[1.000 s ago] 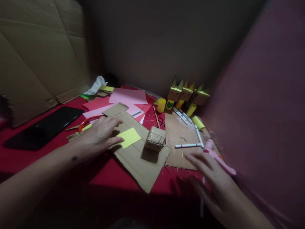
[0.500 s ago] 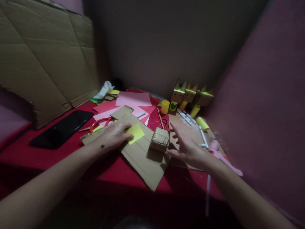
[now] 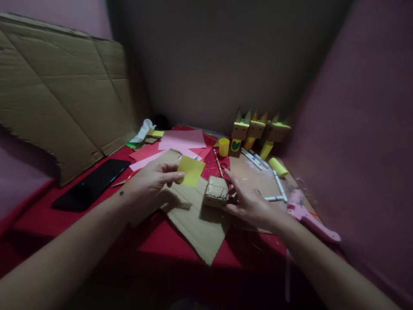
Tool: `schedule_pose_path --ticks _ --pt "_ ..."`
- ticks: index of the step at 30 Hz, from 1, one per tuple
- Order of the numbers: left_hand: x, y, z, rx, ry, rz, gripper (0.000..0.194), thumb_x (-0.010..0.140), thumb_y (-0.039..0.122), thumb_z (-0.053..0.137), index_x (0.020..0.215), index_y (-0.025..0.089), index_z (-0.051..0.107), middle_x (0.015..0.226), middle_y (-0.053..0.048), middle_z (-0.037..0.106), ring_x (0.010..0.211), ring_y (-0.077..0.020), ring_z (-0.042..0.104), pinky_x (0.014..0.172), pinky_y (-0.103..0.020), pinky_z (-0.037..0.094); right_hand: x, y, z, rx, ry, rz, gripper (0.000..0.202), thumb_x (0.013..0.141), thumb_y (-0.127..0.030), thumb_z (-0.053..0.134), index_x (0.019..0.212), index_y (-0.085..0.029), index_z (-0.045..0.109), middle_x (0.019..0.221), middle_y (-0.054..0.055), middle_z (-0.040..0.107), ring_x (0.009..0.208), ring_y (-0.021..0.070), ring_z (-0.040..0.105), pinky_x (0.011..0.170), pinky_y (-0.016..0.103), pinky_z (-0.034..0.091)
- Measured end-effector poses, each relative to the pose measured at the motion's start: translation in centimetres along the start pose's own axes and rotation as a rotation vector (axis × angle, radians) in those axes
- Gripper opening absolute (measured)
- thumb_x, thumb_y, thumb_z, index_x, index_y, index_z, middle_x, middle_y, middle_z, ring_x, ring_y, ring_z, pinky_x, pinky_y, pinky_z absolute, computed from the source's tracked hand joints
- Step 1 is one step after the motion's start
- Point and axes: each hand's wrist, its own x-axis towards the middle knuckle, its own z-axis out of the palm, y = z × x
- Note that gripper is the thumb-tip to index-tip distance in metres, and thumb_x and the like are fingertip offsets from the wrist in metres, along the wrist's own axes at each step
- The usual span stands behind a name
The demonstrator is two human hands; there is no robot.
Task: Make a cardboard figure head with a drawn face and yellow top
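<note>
A small yellow paper square (image 3: 192, 171) is pinched between the thumb and fingers of my left hand (image 3: 158, 178), raised above a piece of corrugated cardboard (image 3: 200, 232). On that cardboard rests a little cardboard box (image 3: 216, 191) with shiny glue-like streaks over its top. My right hand (image 3: 247, 200) is at the box's right end, thumb and fingers spread around it. Whether the fingertips touch the box I cannot tell. Behind the box lies a pencil (image 3: 217, 162).
Three cardboard figures with pointed ears (image 3: 241, 129) stand at the back right, near a yellow paper tube (image 3: 223, 147). White markers (image 3: 251, 159) and a pink glue gun (image 3: 311, 219) lie on the right. A black phone (image 3: 92, 185) lies left, before a large upright cardboard sheet (image 3: 64, 94).
My left hand has lifted the yellow paper square off the cardboard and tilted it up. My right hand has come closer around the box's right end.
</note>
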Motion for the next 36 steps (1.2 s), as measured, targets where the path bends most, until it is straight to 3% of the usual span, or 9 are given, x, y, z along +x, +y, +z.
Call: schedule_pose_path --ticks 4,9,13,18,23,28,36 --pt "0.5 1.2 0.6 -0.112 -0.014 -0.004 0.011 0.071 0.026 0.072 0.066 0.020 0.065 0.065 0.001 0.062 0.062 -0.0149 0.052 0.060 -0.030 0.040 0.1 0.0 -0.3 -0.008 0.001 -0.040 0.097 0.079 -0.020 0.067 0.161 -0.020 0.015 0.119 0.018 0.067 0.098 0.0316 0.069 0.084 0.046 0.058" --pt "0.5 2.5 2.2 -0.196 -0.038 0.014 0.014 0.073 0.031 0.070 0.068 0.020 0.066 0.067 -0.001 0.063 0.065 -0.0160 0.052 0.062 -0.031 0.038 0.3 0.2 -0.7 0.095 0.019 -0.053 0.102 0.079 -0.023 0.074 0.161 -0.024 0.013 0.135 0.018 0.059 0.118 0.0339 0.062 0.093 0.048 0.055" --pt "0.6 3.3 3.0 -0.187 -0.033 0.001 0.027 0.071 0.033 0.071 0.052 0.020 0.057 0.061 0.001 0.056 0.062 -0.0145 0.046 0.060 -0.030 0.035 0.1 -0.1 -1.3 0.202 0.107 -0.054 0.094 0.073 -0.027 0.079 0.155 -0.024 0.031 0.145 0.018 0.051 0.130 0.0349 0.051 0.100 0.051 0.049" --pt "1.1 4.9 3.7 -0.147 -0.135 -0.002 0.025 0.067 0.029 0.074 0.050 0.021 0.056 0.055 0.003 0.051 0.056 -0.0124 0.042 0.057 -0.029 0.033 0.2 -1.6 -2.3 0.663 0.322 -0.050 0.062 0.082 -0.030 0.070 0.140 -0.023 0.048 0.105 0.006 0.066 0.097 0.0209 0.064 0.082 0.038 0.054" --pt "1.6 5.3 4.4 -0.132 -0.145 -0.089 0.021 0.058 0.028 0.079 0.070 0.020 0.063 0.063 0.003 0.060 0.060 -0.0141 0.051 0.059 -0.029 0.038 0.7 -2.9 -2.2 0.845 0.320 0.029 0.056 0.077 -0.019 0.068 0.131 -0.025 0.054 0.065 -0.008 0.056 0.055 0.0114 0.050 0.053 0.027 0.043" --pt "1.6 4.5 4.6 -0.126 -0.105 -0.139 0.030 0.059 0.027 0.078 0.082 0.019 0.061 0.063 0.003 0.060 0.061 -0.0144 0.054 0.059 -0.029 0.040 1.1 -2.6 -1.2 0.973 0.289 0.127 0.056 0.068 -0.016 0.070 0.121 -0.019 0.056 0.059 -0.011 0.052 0.047 0.0084 0.045 0.046 0.024 0.036" --pt "1.3 3.6 4.5 0.014 -0.120 -0.025 0.018 0.071 0.034 0.073 0.067 0.019 0.063 0.062 0.002 0.059 0.060 -0.0134 0.051 0.058 -0.029 0.038 1.7 -2.8 -1.1 0.897 0.320 0.214 0.051 0.064 -0.010 0.065 0.114 -0.016 0.053 0.058 -0.011 0.051 0.046 0.0091 0.046 0.046 0.024 0.034"
